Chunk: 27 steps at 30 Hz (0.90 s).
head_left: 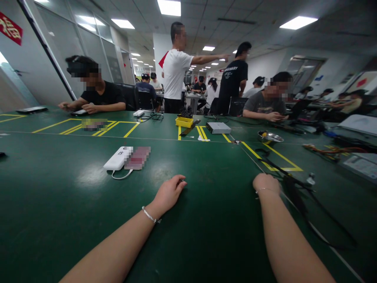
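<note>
My left hand (170, 193) rests on the green table (206, 228) near the middle, its fingers curled in. A tiny dark bit shows by the fingertips, too small to name. Farther right, my right hand (266, 184) lies with its back toward me and looks fisted; the fingers are hidden from view. Just beside it runs a black strap or cable (297, 196). Beyond my left hand, a white power bank (118, 158) lies against a blurred-out phone (138, 158), with a short white cable (122, 177) looping in front.
Across the table are a yellow bin (184, 122), a grey metal box (218, 128), a metal bowl (270, 137) and coloured wires (324, 151). Yellow tape (287, 169) marks the surface. People sit at the far side, left (101, 94) and right (265, 104); two others stand behind.
</note>
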### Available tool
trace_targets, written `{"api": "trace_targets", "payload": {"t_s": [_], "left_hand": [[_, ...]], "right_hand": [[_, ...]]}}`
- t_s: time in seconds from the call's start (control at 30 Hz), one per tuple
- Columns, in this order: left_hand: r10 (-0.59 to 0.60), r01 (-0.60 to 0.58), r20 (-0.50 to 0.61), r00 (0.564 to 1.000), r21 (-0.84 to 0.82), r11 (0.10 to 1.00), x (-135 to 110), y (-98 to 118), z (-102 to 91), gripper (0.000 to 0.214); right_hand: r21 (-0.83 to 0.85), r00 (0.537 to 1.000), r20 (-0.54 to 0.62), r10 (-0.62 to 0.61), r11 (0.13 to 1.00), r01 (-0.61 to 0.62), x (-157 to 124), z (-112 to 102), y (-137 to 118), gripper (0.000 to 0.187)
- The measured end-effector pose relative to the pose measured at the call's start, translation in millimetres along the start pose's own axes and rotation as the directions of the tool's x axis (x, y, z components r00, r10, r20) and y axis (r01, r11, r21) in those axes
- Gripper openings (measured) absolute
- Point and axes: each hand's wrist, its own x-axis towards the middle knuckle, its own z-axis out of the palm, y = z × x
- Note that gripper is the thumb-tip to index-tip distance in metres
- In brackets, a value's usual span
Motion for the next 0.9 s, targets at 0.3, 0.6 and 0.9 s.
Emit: {"api": "trace_targets", "payload": {"t_s": [0.3, 0.6, 0.9], "left_hand": [[-0.053, 0.052, -0.010, 0.999, -0.111, 0.992, 1, 2, 2.0, 0.032], [0.062, -0.066, -0.031, 0.998, -0.167, 0.984, -1, 2, 2.3, 0.021], [0.077, -0.080, -0.049, 0.996, -0.064, 0.995, 0, 0, 0.9, 0.017]], "right_hand": [[0.338, 0.963, -0.081, -0.255, 0.902, 0.267, -21, -13, -28, 0.021], [0.971, 0.598, 0.086, -0.797, 0.202, 0.129, -120, -18, -117, 0.017], [0.978, 0.555, 0.162, -0.816, 0.207, 0.019, -132, 2, -131, 0.020]]}}
